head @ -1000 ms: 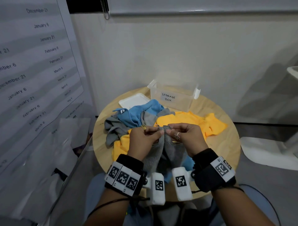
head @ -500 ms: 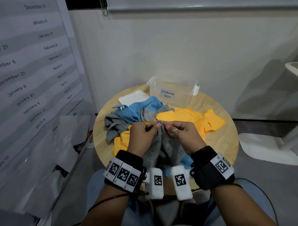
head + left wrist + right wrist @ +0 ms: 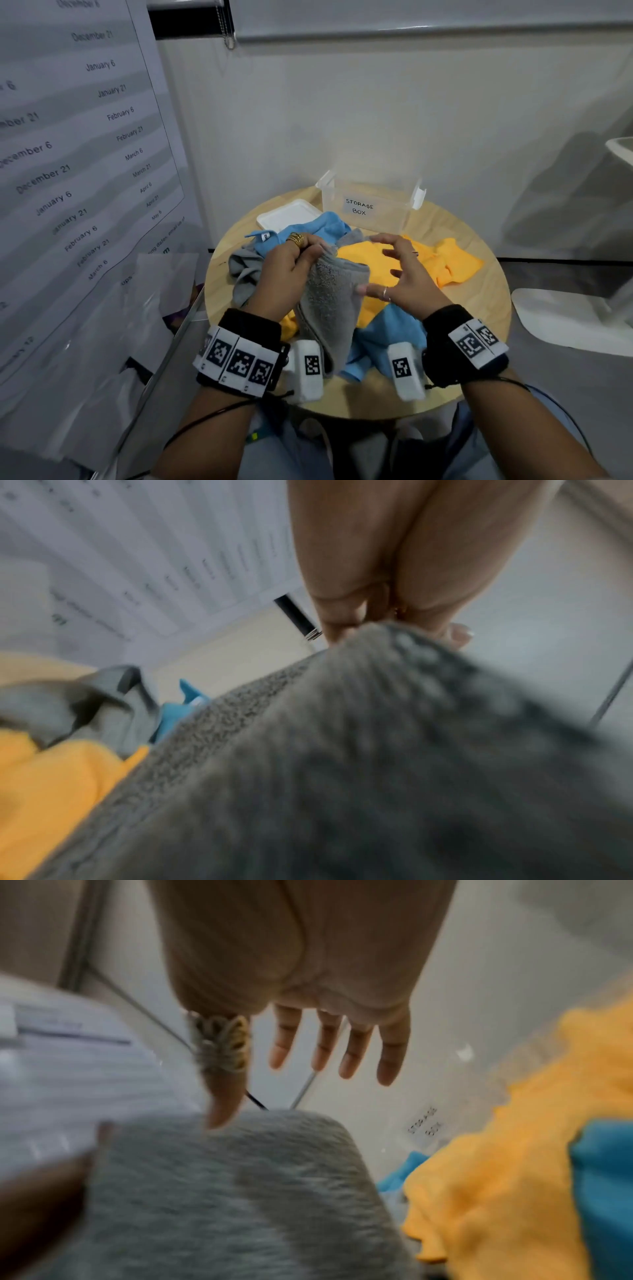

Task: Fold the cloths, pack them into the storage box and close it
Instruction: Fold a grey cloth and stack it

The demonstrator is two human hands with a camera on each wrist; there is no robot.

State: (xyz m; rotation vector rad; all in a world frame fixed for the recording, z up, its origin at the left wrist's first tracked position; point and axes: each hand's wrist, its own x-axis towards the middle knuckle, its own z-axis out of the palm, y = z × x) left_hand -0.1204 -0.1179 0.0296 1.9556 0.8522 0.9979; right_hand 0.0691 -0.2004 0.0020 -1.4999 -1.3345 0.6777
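Observation:
My left hand (image 3: 301, 255) pinches the top corner of a grey cloth (image 3: 330, 301) folded in half, which hangs down over the pile; the left wrist view shows the fingers (image 3: 337, 620) curled on its edge (image 3: 377, 723). To its right my right hand (image 3: 390, 270) is spread open, thumb tip touching the grey cloth's (image 3: 240, 1191) side. Beneath lie a yellow cloth (image 3: 442, 260), blue cloths (image 3: 308, 228) and another grey cloth (image 3: 245, 272). The clear storage box (image 3: 370, 209) stands open at the back of the round wooden table (image 3: 479, 315), its white lid (image 3: 286, 214) flat to its left.
A wall runs close behind the table. A large printed sheet of dates (image 3: 68, 154) hangs on the left, with a clear panel (image 3: 164, 335) at the table's left edge. A white chair base (image 3: 575, 318) stands on the floor at the right.
Both hands pinched the grey cloth's top edge together before. Now my right hand has let go and spread open to the right, while the left hand holds the folded cloth alone.

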